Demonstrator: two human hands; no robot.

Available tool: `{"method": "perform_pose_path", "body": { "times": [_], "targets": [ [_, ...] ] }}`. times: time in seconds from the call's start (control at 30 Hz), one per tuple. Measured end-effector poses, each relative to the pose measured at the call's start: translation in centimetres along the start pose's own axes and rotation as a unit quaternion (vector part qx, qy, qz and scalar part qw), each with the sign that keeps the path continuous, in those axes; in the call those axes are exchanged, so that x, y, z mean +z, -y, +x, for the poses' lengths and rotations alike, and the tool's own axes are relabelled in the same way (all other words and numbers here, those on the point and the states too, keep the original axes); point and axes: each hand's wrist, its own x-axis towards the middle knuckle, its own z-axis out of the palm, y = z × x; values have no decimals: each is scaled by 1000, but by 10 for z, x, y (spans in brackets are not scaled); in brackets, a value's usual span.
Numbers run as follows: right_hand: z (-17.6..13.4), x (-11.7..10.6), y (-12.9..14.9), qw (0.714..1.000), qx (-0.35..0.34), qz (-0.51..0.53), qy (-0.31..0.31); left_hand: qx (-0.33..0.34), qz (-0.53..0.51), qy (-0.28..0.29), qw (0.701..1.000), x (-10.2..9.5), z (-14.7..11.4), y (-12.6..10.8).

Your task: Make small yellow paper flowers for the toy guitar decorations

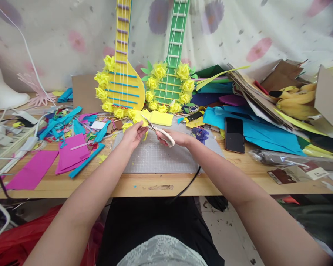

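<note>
My right hand (pixel 172 137) is closed round the white handles of a pair of scissors (pixel 166 136), whose blades point up and left. My left hand (pixel 134 133) pinches a piece of yellow paper (pixel 140 117) at the scissors' blades. Whether the blades are cutting into it I cannot tell. Just behind the hands lies a stack of yellow paper (pixel 162 118) on the grey cutting mat (pixel 147 159). Two paper-flowered instrument models, a yellow one (pixel 127 87) and a green one (pixel 169 83), lean upright against the curtain at the back.
To the left are magenta sheets (pixel 73 153), blue scraps (pixel 52 125) and white cables. A glue gun (pixel 200 135) stands at the mat's right, its cord running over the table edge. Farther right are a phone (pixel 234 135), blue paper (pixel 272 133) and piled cardboard (pixel 283 74).
</note>
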Motion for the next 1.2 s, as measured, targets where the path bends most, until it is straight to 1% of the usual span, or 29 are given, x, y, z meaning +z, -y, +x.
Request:
{"method": "perform_pose_path", "body": {
  "times": [0.2,0.4,0.63,0.77,0.9,0.97,1.1,1.2],
  "targets": [
    [-3,-4,0,1000,19,11,15,-15,37,26,999,-6,-1,-5],
    [-4,-7,-4,999,22,19,20,-29,54,48,997,-10,-1,-8],
    [-3,-8,-7,999,12,13,33,-40,65,48,996,-13,-2,-10],
    [-2,-11,-8,998,16,15,51,-46,82,52,994,-15,-2,-13],
    [-1,-15,-12,997,12,24,73,-46,95,70,992,-18,-1,-14],
    [0,-15,-12,997,14,31,74,-48,101,79,991,-19,0,-15],
    [-1,-14,-12,996,16,43,72,-55,108,80,989,-22,1,-16],
    [0,-14,-14,995,2,36,90,-60,116,85,988,-23,1,-17]
  ]
}}
